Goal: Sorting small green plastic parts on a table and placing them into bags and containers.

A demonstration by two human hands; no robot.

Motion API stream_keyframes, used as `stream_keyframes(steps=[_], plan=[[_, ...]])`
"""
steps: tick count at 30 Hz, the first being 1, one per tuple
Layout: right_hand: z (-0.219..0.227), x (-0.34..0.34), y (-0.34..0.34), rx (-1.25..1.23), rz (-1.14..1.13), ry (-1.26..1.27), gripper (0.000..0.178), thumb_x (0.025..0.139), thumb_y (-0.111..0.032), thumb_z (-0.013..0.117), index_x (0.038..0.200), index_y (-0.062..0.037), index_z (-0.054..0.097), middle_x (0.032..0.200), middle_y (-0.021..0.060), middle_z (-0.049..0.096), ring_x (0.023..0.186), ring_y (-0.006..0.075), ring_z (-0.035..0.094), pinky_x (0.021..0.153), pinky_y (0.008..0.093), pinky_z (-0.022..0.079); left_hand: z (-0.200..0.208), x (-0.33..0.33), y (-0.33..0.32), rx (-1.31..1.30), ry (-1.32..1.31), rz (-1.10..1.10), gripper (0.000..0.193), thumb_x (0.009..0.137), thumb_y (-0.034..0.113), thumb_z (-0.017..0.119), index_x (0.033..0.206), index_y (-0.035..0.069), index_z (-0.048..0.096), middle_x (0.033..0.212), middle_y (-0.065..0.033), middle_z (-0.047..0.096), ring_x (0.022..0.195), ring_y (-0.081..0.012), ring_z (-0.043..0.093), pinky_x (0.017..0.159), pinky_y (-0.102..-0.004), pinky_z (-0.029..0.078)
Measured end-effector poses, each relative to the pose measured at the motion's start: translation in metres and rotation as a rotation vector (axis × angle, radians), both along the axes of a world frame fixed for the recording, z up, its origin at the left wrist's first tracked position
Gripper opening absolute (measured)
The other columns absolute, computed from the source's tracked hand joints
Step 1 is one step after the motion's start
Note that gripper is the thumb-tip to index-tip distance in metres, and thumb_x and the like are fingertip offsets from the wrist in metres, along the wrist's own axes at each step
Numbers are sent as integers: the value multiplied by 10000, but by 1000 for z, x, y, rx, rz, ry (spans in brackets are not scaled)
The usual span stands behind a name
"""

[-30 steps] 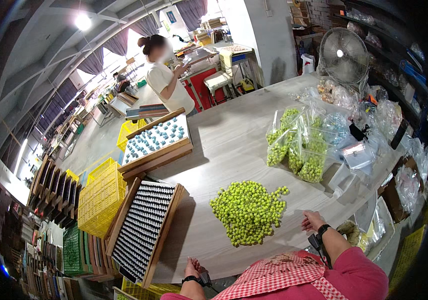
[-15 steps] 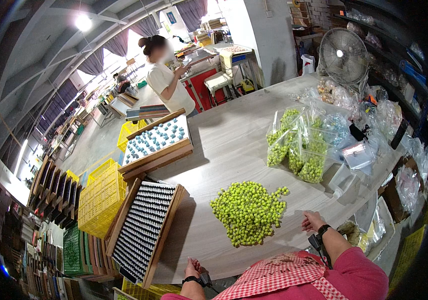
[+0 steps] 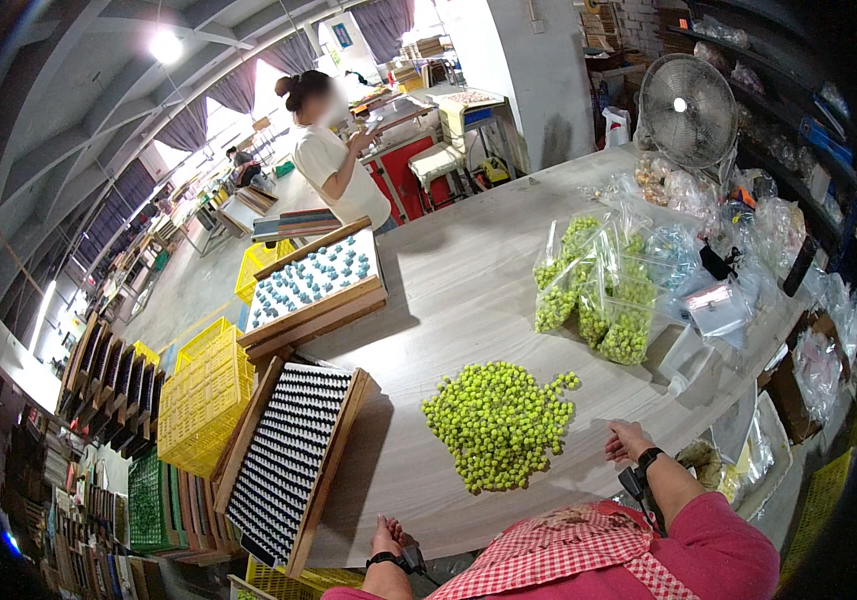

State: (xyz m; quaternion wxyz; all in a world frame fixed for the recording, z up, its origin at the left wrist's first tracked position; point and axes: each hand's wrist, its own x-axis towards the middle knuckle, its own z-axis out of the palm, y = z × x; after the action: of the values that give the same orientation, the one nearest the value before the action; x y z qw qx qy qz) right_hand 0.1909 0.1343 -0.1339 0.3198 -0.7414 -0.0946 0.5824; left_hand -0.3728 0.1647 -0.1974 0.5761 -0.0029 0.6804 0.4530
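A: Where do we find the green beads (image 3: 497, 427) from our fingers?
B: In a loose heap between our two hands, on the pale tabletop (image 3: 449, 300). From the fingers of our right hand (image 3: 631, 443), they lie to the left, near but apart. From the fingers of our left hand (image 3: 386, 537), they lie ahead and to the right, farther off.
A: And how do we hold those fingers?
B: On the right, loosely bent and a little apart, aimed toward the heap, with nothing in them that we can see. On the left they are small and partly hidden, so we cannot tell how wide they stand.
A: What else do we have around them?
B: Ahead of our right fingers, well apart, stand clear bags (image 3: 624, 342) filled with more green beads. Just left of our left fingers lies a wood-framed tray (image 3: 284, 450) with dark and white rows. Farther ahead of those same fingers, we have a white board (image 3: 314, 278) dotted with blue pieces.
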Motion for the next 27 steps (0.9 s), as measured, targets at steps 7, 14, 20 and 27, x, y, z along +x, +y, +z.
stream_keyframes(steps=[7, 14, 20, 27], plan=[[-10, 2, 1, -14, -4, 8, 477, 841, -443, 479, 772, 16, 589, 668, 142, 627, 545, 257, 635, 466, 340, 483, -2, -4, 1, -32, -27, -39, 372, 849, 498, 552, 742, 144, 591, 612, 50, 586, 514, -80, 559, 425, -214, 435], [-12, 3, 1, 0, -2, 17, 470, 842, -446, 482, 760, 5, 583, 669, 140, 628, 550, 255, 636, 459, 342, 481, -6, -5, 0, -5, -62, -40, 378, 863, 482, 542, 745, 126, 593, 595, 32, 585, 495, -93, 560, 402, -235, 439], [-9, 3, 1, -11, -4, 10, 466, 843, -449, 488, 761, 0, 583, 662, 137, 626, 546, 252, 636, 454, 340, 478, 1, 1, 1, -26, -6, 16, 386, 857, 489, 547, 716, 132, 585, 584, 32, 576, 489, -100, 551, 391, -241, 422], [-10, 1, 3, -26, -14, -7, 481, 838, -471, 498, 758, -5, 588, 654, 128, 626, 524, 248, 629, 449, 338, 474, -11, -6, 1, 1, -45, 14, 376, 843, 500, 565, 714, 147, 588, 584, 40, 573, 479, -97, 532, 388, -242, 391]])
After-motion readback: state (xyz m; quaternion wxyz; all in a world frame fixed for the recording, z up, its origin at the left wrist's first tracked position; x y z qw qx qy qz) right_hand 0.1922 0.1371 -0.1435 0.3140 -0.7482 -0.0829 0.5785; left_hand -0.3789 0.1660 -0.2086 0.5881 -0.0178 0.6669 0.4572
